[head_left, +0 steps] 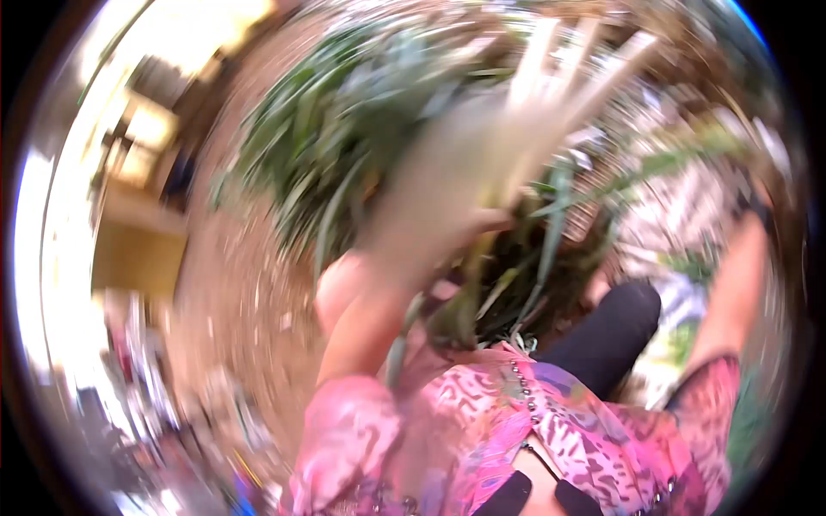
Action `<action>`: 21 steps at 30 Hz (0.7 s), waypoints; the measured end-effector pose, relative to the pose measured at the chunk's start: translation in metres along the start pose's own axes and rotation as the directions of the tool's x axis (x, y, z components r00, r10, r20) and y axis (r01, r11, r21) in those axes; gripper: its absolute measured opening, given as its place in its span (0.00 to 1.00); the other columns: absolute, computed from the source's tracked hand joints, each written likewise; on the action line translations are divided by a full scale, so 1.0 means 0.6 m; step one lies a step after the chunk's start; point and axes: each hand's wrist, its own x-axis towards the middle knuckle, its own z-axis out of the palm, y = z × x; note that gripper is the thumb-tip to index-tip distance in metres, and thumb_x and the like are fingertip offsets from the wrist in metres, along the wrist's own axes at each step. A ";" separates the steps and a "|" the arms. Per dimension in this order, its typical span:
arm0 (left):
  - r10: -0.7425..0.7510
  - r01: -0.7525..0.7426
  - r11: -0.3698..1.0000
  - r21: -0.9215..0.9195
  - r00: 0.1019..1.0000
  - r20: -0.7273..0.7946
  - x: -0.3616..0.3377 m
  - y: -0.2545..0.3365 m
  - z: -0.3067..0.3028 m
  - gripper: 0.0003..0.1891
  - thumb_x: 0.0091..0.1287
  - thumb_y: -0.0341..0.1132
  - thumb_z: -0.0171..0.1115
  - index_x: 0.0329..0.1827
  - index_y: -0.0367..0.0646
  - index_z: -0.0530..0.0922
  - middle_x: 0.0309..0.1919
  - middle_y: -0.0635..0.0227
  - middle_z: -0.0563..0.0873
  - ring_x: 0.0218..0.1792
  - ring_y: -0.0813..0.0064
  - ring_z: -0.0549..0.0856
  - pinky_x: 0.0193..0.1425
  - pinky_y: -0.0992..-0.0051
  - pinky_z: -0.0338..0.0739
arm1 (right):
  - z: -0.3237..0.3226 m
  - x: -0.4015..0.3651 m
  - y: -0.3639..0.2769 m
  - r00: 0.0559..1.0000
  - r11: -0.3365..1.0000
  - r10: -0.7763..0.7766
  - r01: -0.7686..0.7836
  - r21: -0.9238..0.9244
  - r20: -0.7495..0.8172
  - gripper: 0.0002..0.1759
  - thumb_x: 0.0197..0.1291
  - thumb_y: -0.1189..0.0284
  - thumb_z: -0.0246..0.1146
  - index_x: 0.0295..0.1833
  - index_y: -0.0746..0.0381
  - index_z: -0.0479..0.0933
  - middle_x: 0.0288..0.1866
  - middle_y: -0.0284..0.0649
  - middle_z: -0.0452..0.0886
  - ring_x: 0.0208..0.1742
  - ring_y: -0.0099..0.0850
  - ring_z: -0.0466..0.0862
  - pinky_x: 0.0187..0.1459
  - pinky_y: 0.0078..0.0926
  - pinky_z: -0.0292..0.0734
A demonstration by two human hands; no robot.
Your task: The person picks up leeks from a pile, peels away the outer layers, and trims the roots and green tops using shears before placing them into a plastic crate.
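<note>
A bunch of leeks (pixel 538 129) rises in front of me, white stalks pointing up and green leaves hanging toward my lap; motion smears its middle. My left hand (pixel 344 288) is at the bunch's lower left and appears wrapped round it, though blur hides part of the grip. Far to the right, my right hand (pixel 755 193) is stretched out with a dark band at the wrist. Its fingers are too smeared to read. A long green leaf (pixel 680 159) runs close by that hand. Behind the bunch lies a heap of leeks (pixel 318 129) with drooping green leaves.
Pale stalks and leaf scraps (pixel 680 211) litter the right side. Brown ground (pixel 237 292) stretches to the left, with a yellowish box (pixel 142 249) beyond it. Blurred small items (pixel 146 430) lie at lower left. My dark-clothed knee (pixel 624 314) is bent below the leaves.
</note>
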 end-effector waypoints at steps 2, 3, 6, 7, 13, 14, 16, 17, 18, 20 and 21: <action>0.099 -0.123 0.981 -0.148 0.981 -0.165 -0.031 -0.002 0.001 0.17 0.55 0.38 0.74 0.42 0.40 0.80 0.32 0.74 0.80 0.35 0.80 0.79 0.43 0.74 0.75 | 0.002 -0.031 -0.001 0.973 0.952 0.079 -0.138 0.272 0.216 0.19 0.74 0.59 0.57 0.56 0.62 0.80 0.46 0.38 0.86 0.46 0.29 0.84 0.50 0.33 0.79; 0.173 -0.178 0.984 -0.010 0.965 -0.195 -0.030 -0.011 -0.010 0.18 0.53 0.36 0.74 0.44 0.39 0.80 0.33 0.73 0.81 0.36 0.79 0.79 0.43 0.74 0.76 | 0.010 -0.064 -0.011 0.922 0.898 0.121 -0.259 0.355 0.367 0.20 0.74 0.58 0.57 0.57 0.62 0.80 0.46 0.38 0.86 0.47 0.29 0.84 0.52 0.33 0.79; 0.192 -0.251 0.956 -0.152 0.926 -0.324 -0.047 -0.004 0.000 0.25 0.53 0.39 0.77 0.52 0.37 0.80 0.36 0.72 0.83 0.39 0.79 0.80 0.47 0.75 0.76 | 0.035 -0.223 -0.061 0.463 0.696 0.171 -0.682 0.225 0.870 0.22 0.74 0.57 0.57 0.60 0.63 0.78 0.46 0.38 0.86 0.48 0.30 0.84 0.55 0.33 0.79; 0.245 -0.307 0.943 -0.128 0.901 -0.358 -0.048 -0.009 0.005 0.26 0.53 0.39 0.77 0.54 0.37 0.80 0.37 0.72 0.83 0.39 0.79 0.80 0.48 0.74 0.76 | 0.051 -0.283 -0.083 0.206 0.683 0.157 -0.729 0.045 0.966 0.23 0.74 0.56 0.57 0.62 0.63 0.78 0.46 0.38 0.86 0.49 0.31 0.85 0.56 0.32 0.79; 0.309 -0.349 0.936 -0.032 0.866 -0.393 -0.088 -0.008 0.004 0.25 0.56 0.41 0.75 0.55 0.38 0.81 0.38 0.68 0.86 0.40 0.78 0.82 0.50 0.73 0.77 | 0.146 -0.350 -0.229 -0.289 0.852 0.032 0.508 0.125 0.957 0.26 0.72 0.67 0.62 0.73 0.57 0.72 0.66 0.44 0.81 0.66 0.35 0.80 0.70 0.31 0.70; 0.305 -0.333 0.943 -0.006 0.872 -0.384 -0.094 -0.003 0.004 0.25 0.56 0.41 0.75 0.54 0.38 0.82 0.38 0.67 0.87 0.39 0.78 0.82 0.50 0.73 0.78 | 0.141 -0.280 -0.234 -0.026 0.797 0.194 0.587 -0.142 0.981 0.25 0.73 0.68 0.60 0.73 0.59 0.72 0.66 0.44 0.81 0.66 0.34 0.80 0.68 0.30 0.73; 0.312 -0.350 0.936 -0.027 0.865 -0.393 -0.105 0.001 0.003 0.22 0.59 0.41 0.73 0.52 0.37 0.83 0.37 0.69 0.87 0.39 0.79 0.82 0.49 0.73 0.78 | 0.104 -0.091 -0.234 0.662 0.982 0.021 0.128 -0.140 0.749 0.23 0.75 0.72 0.55 0.73 0.62 0.71 0.65 0.45 0.81 0.65 0.33 0.81 0.64 0.28 0.77; 0.291 -0.333 0.942 -0.043 0.874 -0.389 -0.105 0.000 0.003 0.21 0.59 0.41 0.73 0.52 0.37 0.83 0.37 0.70 0.86 0.39 0.79 0.82 0.48 0.73 0.78 | 0.081 -0.013 -0.250 0.855 0.983 -0.031 -0.068 0.171 0.518 0.22 0.76 0.73 0.53 0.73 0.64 0.71 0.65 0.46 0.81 0.64 0.32 0.81 0.62 0.27 0.79; 0.274 -0.318 0.946 -0.054 0.882 -0.384 -0.102 0.001 0.001 0.21 0.60 0.40 0.73 0.53 0.37 0.83 0.37 0.71 0.86 0.38 0.79 0.81 0.47 0.73 0.78 | 0.054 0.039 -0.272 0.949 0.879 -0.064 -0.093 0.468 0.309 0.22 0.77 0.75 0.51 0.73 0.65 0.70 0.64 0.46 0.80 0.64 0.31 0.81 0.60 0.26 0.82; 0.303 -0.367 0.923 -0.111 0.876 -0.375 -0.105 0.013 0.005 0.20 0.61 0.39 0.72 0.53 0.37 0.83 0.36 0.73 0.84 0.37 0.80 0.80 0.45 0.75 0.77 | 0.010 0.009 -0.365 0.862 0.882 -0.441 0.366 0.297 0.249 0.23 0.77 0.77 0.51 0.74 0.65 0.68 0.68 0.49 0.77 0.66 0.35 0.80 0.65 0.27 0.79; 0.284 -0.327 0.943 -0.068 0.892 -0.350 -0.106 0.022 0.006 0.20 0.62 0.39 0.72 0.53 0.37 0.83 0.36 0.73 0.84 0.37 0.81 0.80 0.44 0.75 0.76 | 0.007 -0.035 -0.409 0.762 0.813 -0.581 0.526 0.248 0.288 0.23 0.76 0.76 0.52 0.74 0.65 0.69 0.67 0.49 0.77 0.66 0.35 0.80 0.64 0.28 0.79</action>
